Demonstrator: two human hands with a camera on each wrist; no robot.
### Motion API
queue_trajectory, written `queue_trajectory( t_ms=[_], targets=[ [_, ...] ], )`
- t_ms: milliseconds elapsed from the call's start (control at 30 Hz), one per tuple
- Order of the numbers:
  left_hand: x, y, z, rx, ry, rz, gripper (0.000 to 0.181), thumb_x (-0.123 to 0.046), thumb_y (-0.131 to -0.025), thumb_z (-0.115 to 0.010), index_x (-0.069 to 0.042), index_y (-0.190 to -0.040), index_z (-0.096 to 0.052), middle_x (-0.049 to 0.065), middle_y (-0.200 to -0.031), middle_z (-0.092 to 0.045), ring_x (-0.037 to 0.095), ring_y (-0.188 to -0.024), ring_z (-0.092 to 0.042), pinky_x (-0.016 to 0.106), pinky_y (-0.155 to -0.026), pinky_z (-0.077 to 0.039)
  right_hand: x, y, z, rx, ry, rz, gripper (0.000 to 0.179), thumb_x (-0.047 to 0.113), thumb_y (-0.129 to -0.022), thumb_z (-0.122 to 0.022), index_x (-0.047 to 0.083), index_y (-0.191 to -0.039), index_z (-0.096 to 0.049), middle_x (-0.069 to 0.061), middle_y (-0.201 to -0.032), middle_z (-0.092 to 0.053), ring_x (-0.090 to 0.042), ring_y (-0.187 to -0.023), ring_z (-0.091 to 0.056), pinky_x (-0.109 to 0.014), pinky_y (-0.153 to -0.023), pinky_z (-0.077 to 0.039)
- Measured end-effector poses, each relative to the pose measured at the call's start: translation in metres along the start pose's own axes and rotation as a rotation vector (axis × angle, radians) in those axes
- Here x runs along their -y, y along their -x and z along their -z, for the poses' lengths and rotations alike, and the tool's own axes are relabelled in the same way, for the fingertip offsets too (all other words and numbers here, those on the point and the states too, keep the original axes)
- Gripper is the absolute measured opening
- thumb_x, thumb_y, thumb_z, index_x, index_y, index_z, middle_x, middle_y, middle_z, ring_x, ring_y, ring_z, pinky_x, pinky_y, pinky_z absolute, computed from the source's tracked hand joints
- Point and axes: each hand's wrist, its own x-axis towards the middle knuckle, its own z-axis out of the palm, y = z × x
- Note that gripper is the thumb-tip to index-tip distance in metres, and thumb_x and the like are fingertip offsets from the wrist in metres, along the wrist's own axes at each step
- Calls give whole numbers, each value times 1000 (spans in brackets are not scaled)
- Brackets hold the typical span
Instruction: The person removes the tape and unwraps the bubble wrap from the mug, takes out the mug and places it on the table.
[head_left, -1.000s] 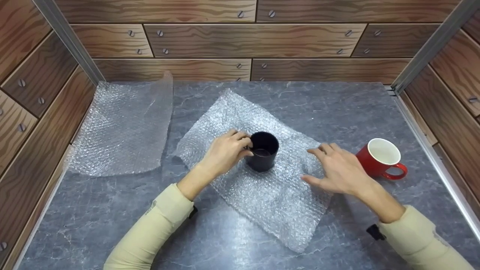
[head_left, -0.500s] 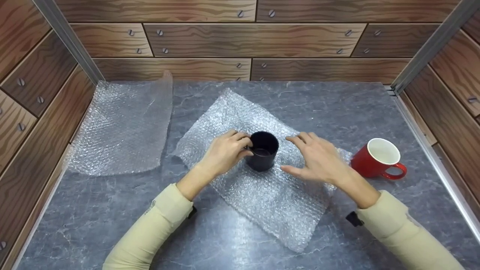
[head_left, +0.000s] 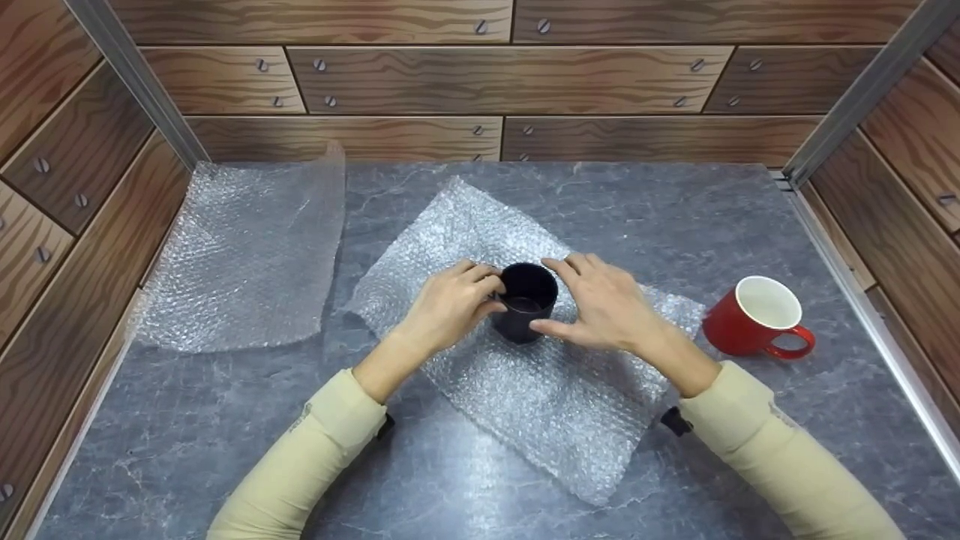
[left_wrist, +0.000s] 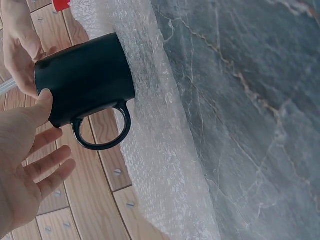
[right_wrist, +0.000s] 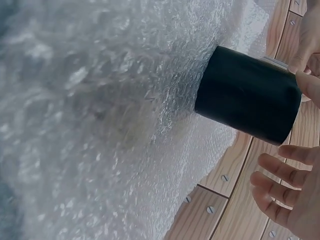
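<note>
A black mug [head_left: 523, 319] stands upright on a sheet of bubble wrap [head_left: 540, 405]. My left hand [head_left: 454, 304] pinches its rim from the left. In the left wrist view the left thumb [left_wrist: 45, 100] lies on the rim, and the mug's handle [left_wrist: 102, 145] shows below; the left hand hides that handle in the head view. My right hand [head_left: 604, 304] is at the mug's right side, thumb and fingers spread around it. In the right wrist view the right fingers [right_wrist: 280, 175] are relaxed, the index tip close to the rim; contact is hard to tell.
A red mug [head_left: 739, 330] with a white inside stands at the right, just past the wrap's right corner. Another bubble wrap sheet [head_left: 247, 255] lies at the back left. Wood-patterned walls [head_left: 510, 82] with metal posts enclose the grey marbled table [head_left: 187, 435].
My right hand has moved left from beside the red mug to the black mug's right side. The left hand and the black mug have stayed in place.
</note>
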Motion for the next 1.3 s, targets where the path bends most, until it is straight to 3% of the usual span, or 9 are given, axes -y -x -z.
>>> queue_trajectory(
  t_ms=[367,567,900,1100,1300],
  targets=[
    [0,0,0,-2,-8,-2,25,-31,-94,-77,-12,-109,-77,4,-118,-79,23,-106,-72,33,-94,-63,7,-15,-5,17,13,27,96,75,-86,-69,10,-154,-50,-19,-133,-67,-37,-118,-67,-52,-95,-62],
    [0,0,0,2,-8,-2,26,-31,-94,-77,-12,-111,-77,5,-120,-79,23,-108,-73,33,-95,-63,10,-21,-7,2,32,36,98,79,-83,-68,10,-152,-51,-19,-133,-68,-39,-117,-68,-54,-89,-64],
    [2,10,3,70,49,43,49,-37,-99,-71,-9,-138,-62,12,-130,-75,29,-119,-72,42,-101,-63,12,-26,-8,36,68,27,103,81,-82,-67,10,-153,-49,-22,-134,-67,-42,-119,-68,-55,-91,-64],
    [6,21,2,84,-26,44,57,-47,-97,-72,-9,-139,-63,12,-125,-76,30,-116,-72,43,-102,-62,14,-28,-8,57,59,20,103,82,-82,-67,9,-153,-50,-22,-135,-67,-41,-120,-68,-55,-96,-62],
    [8,33,-1,107,-73,53,59,-50,-95,-74,-9,-137,-64,11,-124,-76,29,-113,-72,42,-97,-64,16,-31,-6,67,65,12,102,81,-80,-70,8,-149,-52,-22,-133,-68,-41,-120,-68,-54,-94,-63]
  ],
)
